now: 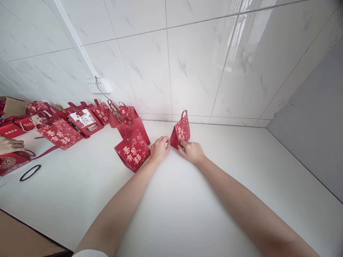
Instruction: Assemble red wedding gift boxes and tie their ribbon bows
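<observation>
- R hand [191,151] is pinching upright red gift box [182,129] low on front; box is standing ahead-L of R palm, tall axis vert.
- L hand [160,149] is resting just beside, fingers bent; can't tell if holding anything.

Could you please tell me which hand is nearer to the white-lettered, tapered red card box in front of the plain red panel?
Left. The left hand is just right of that lettered box; the right hand is farther right, touching another red card box.

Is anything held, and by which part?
The right hand seems to grip a red box by its printed face's lower edge; the left hand shows nothing held.
</observation>
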A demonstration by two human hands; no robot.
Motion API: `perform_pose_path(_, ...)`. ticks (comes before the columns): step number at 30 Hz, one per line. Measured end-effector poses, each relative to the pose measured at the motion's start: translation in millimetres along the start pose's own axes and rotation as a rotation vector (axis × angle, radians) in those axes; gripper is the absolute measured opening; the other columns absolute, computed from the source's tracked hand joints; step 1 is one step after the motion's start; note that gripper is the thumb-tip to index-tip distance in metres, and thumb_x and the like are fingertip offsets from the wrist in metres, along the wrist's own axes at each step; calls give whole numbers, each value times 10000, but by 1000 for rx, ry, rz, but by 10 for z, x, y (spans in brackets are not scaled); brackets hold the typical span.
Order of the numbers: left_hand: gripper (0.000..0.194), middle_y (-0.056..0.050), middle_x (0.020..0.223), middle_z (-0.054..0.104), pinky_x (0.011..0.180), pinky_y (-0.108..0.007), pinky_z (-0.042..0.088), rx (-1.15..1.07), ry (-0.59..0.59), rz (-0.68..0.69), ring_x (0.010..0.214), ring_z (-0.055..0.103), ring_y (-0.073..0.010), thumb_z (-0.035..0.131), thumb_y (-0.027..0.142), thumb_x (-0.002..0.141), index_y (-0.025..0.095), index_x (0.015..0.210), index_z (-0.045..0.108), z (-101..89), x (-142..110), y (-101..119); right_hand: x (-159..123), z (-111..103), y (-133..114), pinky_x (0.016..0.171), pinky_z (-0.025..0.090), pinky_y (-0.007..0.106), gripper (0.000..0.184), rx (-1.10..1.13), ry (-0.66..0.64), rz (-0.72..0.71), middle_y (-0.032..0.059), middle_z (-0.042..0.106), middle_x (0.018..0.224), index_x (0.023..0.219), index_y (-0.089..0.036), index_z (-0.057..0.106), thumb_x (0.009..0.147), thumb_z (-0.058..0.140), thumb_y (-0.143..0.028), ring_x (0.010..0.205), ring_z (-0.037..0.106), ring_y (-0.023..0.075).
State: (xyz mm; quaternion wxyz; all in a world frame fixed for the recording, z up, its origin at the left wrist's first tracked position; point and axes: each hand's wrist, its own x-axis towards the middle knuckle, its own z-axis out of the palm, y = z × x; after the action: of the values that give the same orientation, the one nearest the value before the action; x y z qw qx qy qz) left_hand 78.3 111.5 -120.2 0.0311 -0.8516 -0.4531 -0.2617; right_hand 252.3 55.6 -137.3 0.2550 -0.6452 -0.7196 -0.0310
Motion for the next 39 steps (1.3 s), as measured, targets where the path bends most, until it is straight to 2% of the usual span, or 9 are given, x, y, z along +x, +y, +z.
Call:
perform_pose_path(6,92,-15,1100,612,773,-255,473,-325,-156,192,985,595,-153,522,205,819,223,865,600,15,11,-53,36,24,106,536,260,265,160,108,79,194,27,678,780,887,-220,550,902,418,-309,605,572,174)
perform_pose_path(10,98,-4,1105,651,779,-262,477,-464,-247,188,952,612,-147,494,209,834,204,820,590,43,14,-65,49,-18,265,539,314,268,206,205,164,373,24,665,761,906,-223,514,933,337,-324,610,568,188)
perform_pose_path(14,121,-17,1064,661,864,-302,469,-423,-221,214,979,604,-165,493,220,843,200,815,609,58,20,-51,59,-82,222,612,388,268,344,306,250,390,22,669,848,904,-238,504,971,251,-461,714,594,178)
perform_pose_path(20,127,-50,1089,630,933,-330,463,-360,-158,232,1045,572,-190,507,207,840,204,839,635,40,5,-18,175,-28,2,574,379,283,430,371,292,405,25,659,728,883,-232,548,846,447,-648,650,597,200)
perform_pose_path(25,132,-60,1124,608,950,-352,456,-334,-144,222,1069,555,-202,504,212,846,206,851,636,47,8,-24,219,93,27,553,330,283,264,364,231,438,8,656,665,824,-242,582,818,565,-506,597,583,200)
perform_pose_path(29,113,-47,1126,602,953,-347,449,-341,-154,221,1071,552,-195,506,204,842,205,842,619,47,6,-37,175,130,108,581,350,294,156,397,228,459,19,645,695,863,-234,574,860,507,-375,623,578,199)
perform_pose_path(32,156,-45,1149,586,895,-332,472,-393,-144,153,1055,563,-184,506,214,845,220,977,590,71,7,-69,149,139,194,646,409,314,162,466,267,446,53,629,873,886,-227,551,878,446,-349,723,590,200)
perform_pose_path(36,381,-81,1254,532,838,-320,490,-555,-60,-75,1120,544,-194,559,268,829,226,1198,476,155,50,-162,141,101,368,817,448,351,183,574,316,401,135,524,1138,906,-198,503,885,407,-353,963,570,214)
perform_pose_path(39,514,-108,1377,459,938,-356,459,-691,-96,-175,1189,515,-204,582,326,830,233,1301,400,201,101,-231,113,-1,528,840,455,355,196,662,248,314,123,576,1101,926,-203,470,911,381,-377,978,574,202)
